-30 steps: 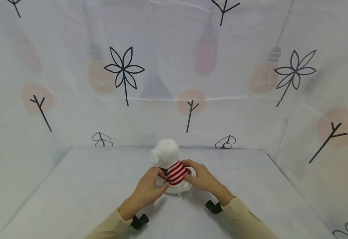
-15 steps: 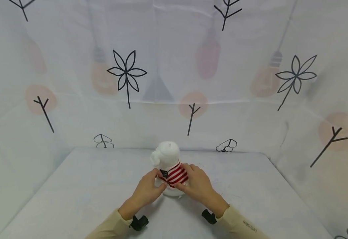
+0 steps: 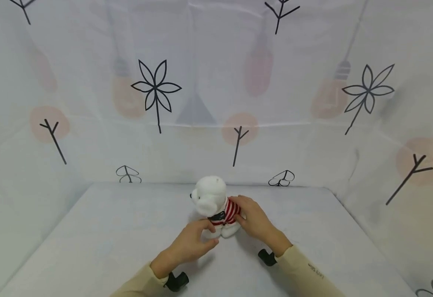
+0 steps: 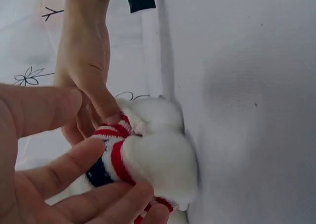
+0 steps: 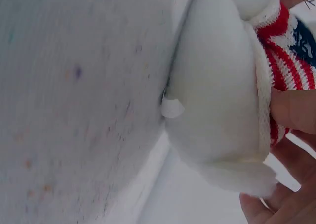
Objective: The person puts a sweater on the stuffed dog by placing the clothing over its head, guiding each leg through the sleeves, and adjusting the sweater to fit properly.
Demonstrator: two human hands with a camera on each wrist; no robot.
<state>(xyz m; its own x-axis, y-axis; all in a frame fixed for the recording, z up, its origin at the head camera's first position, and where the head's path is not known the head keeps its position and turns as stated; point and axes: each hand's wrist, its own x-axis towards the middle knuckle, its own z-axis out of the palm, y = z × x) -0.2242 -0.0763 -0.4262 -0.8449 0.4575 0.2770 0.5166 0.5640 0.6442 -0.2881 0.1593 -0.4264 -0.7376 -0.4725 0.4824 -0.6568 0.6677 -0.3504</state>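
Observation:
A white plush bear [image 3: 212, 197] in a red-and-white striped sweater sits upright near the middle of the table [image 3: 105, 239], its face turned left. My right hand [image 3: 254, 220] holds it from the right, with fingers [image 5: 294, 110] pressed into the striped sweater on the bear [image 5: 217, 85]. My left hand [image 3: 191, 244] lies in front of the bear. Its relaxed, nearly straight fingers [image 4: 69, 164] touch the sweater and the front of the bear [image 4: 158, 159]. In the left wrist view my right hand [image 4: 84, 61] reaches in from above.
The table is covered in a pale cloth. Walls of white fabric [image 3: 201, 103] printed with black flowers and twigs close it in at the back and both sides. Black wrist mounts [image 3: 175, 281] [image 3: 266, 257] sit under my sleeves.
The bear has been turned so its face points left, and it stands slightly right. My left hand dropped from its side to its front base; my right hand stayed on the sweater.

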